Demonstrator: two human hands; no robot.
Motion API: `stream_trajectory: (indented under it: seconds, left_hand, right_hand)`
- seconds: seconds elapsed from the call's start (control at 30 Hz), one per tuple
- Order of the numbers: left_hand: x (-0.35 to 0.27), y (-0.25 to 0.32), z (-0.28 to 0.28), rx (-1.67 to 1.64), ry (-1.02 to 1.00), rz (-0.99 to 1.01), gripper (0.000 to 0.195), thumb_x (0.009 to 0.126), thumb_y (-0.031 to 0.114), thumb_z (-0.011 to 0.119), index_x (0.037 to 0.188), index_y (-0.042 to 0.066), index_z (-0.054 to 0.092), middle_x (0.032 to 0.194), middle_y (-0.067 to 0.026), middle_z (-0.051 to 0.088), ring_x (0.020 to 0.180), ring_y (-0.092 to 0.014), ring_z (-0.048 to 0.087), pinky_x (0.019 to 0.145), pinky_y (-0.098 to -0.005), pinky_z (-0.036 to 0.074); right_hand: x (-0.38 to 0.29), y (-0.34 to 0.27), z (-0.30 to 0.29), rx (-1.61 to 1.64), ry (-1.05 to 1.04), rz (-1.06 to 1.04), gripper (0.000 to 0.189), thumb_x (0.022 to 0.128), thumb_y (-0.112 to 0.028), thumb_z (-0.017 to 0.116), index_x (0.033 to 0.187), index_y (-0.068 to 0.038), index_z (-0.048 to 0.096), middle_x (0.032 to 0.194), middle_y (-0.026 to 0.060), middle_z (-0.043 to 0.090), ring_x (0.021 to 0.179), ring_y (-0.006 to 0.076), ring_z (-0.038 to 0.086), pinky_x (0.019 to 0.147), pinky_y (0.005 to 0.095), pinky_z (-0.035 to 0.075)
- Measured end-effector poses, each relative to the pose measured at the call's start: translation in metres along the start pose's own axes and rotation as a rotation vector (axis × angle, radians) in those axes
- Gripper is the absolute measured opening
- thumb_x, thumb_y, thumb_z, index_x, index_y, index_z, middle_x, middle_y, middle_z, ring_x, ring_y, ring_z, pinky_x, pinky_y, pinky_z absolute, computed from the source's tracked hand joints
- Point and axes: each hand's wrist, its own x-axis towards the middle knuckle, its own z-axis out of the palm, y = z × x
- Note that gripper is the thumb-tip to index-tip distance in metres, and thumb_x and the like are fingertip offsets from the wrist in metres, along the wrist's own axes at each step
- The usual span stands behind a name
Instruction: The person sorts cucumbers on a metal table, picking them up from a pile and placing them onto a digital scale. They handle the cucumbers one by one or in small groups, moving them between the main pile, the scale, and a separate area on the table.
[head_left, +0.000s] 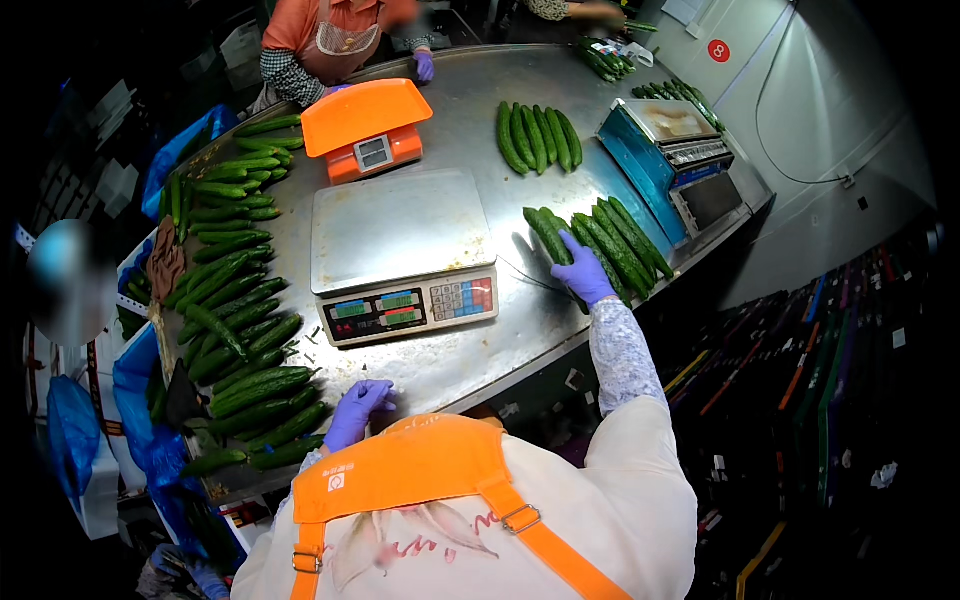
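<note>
My right hand (583, 271), in a purple glove, curls over the leftmost cucumbers (545, 223) of a group on the steel table, thumb on their left side. Against its right side lie several more dark green cucumbers (621, 244), side by side. My left hand (360, 414), also gloved, rests near the table's front edge with fingers loosely bent and nothing visible in it. Left of it is a long heap of cucumbers (262, 390). Between the hands and farther back stands a digital weighing scale (401, 232) with a bare steel platform.
Behind the scale are an orange scale (367, 120) and a row of cucumbers (538, 139). A blue label-printing scale (660, 165) stands right. More bundled cucumbers (604, 60) lie at the far end. A gloved co-worker (337, 45) stands across the table (457, 75). A cable runs beside the scale.
</note>
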Motion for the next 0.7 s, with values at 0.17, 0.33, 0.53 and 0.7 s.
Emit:
stream_trajectory:
  seconds: [0.17, 0.33, 0.53, 0.7]
  left_hand:
    - [0.006, -0.004, -0.004, -0.006, 0.025, 0.027, 0.026, 0.091, 0.024, 0.065, 0.107, 0.004, 0.060, 0.095, -0.0067, 0.065, 0.080, -0.018, 0.063, 0.079, -0.0291, 0.051]
    - [-0.001, 0.002, -0.002, -0.002, 0.121, -0.004, 0.023, 0.092, 0.022, 0.063, 0.104, 0.003, 0.059, 0.095, -0.0065, 0.066, 0.082, -0.015, 0.062, 0.078, -0.0285, 0.050]
    - [-0.011, -0.006, -0.013, -0.029, 0.093, 0.068, 0.032, 0.091, 0.032, 0.065, 0.106, 0.004, 0.063, 0.093, -0.0031, 0.065, 0.081, -0.011, 0.061, 0.075, -0.0270, 0.050]
    - [-0.024, -0.013, -0.031, 0.017, 0.172, 0.076, 0.029, 0.092, 0.034, 0.064, 0.100, 0.006, 0.061, 0.094, -0.0026, 0.064, 0.080, -0.010, 0.060, 0.076, -0.0257, 0.050]
  right_hand:
    - [0.007, 0.006, 0.014, -0.350, -0.030, 0.003, 0.080, 0.071, -0.032, 0.070, 0.145, -0.032, 0.038, 0.117, 0.0218, 0.052, 0.112, 0.0397, 0.052, 0.093, 0.0479, 0.047]
    - [0.003, -0.001, 0.024, -0.528, -0.042, -0.026, 0.081, 0.076, -0.033, 0.070, 0.147, -0.030, 0.033, 0.117, 0.0212, 0.050, 0.111, 0.0388, 0.052, 0.088, 0.0504, 0.049]
    - [0.006, 0.000, 0.035, -0.553, 0.058, -0.157, 0.066, 0.080, -0.025, 0.066, 0.140, -0.017, 0.039, 0.114, 0.0278, 0.056, 0.097, 0.0462, 0.059, 0.082, 0.0525, 0.049]
    - [-0.004, -0.024, 0.022, -0.442, 0.319, -0.399, 0.053, 0.092, -0.027, 0.058, 0.138, -0.003, 0.045, 0.131, 0.0253, 0.051, 0.122, 0.0399, 0.048, 0.103, 0.0442, 0.038]
